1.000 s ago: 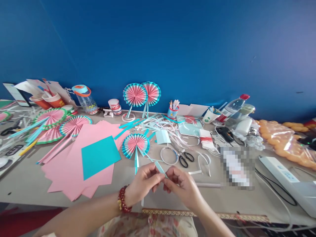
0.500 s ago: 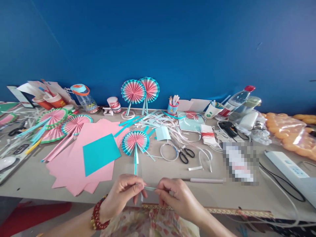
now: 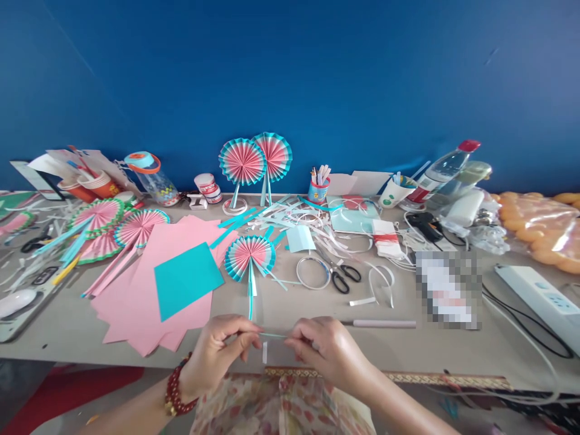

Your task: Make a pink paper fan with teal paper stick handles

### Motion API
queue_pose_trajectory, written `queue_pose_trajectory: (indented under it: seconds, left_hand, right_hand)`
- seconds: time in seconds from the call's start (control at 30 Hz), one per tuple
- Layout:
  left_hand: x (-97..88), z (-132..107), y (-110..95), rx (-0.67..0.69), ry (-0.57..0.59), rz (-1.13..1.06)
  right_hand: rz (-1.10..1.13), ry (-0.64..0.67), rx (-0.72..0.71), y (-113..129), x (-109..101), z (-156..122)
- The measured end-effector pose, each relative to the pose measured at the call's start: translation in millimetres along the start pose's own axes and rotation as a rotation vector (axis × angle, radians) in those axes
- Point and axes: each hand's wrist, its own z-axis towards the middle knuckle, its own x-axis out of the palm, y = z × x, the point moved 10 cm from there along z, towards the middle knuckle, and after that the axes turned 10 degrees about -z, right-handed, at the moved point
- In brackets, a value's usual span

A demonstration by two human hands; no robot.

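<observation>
Left hand (image 3: 220, 346) and right hand (image 3: 327, 350) have spread apart, pinching a thin strip (image 3: 273, 335) level.

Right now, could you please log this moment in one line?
left hand: pinching strip | right hand: pinching same strip | nearest fan: on table | scissors: on table, untouched
</observation>
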Motion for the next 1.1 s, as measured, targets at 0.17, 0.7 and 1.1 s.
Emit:
queue_pose_trajectory:
  seconds: [0.17, 0.7, 1.1]
  left_hand:
    - [4.7, 6.6, 10.9, -0.11, 0.01, -0.062]
    - [30.0, 65.0, -38.5, 0.118, 0.124, 0.589]
    - [66.3, 85.3, -49.2, 0.529, 0.226, 0.957]
  right_hand:
    - [-0.06, -0.103, -0.079, 3.7, -9.1, -3.5]
    - [-0.422, -0.216, 0.041, -38.1, -43.7, 4.3]
    - [-0.552, -0.091, -0.054, -44.0, -57.8, 23.5]
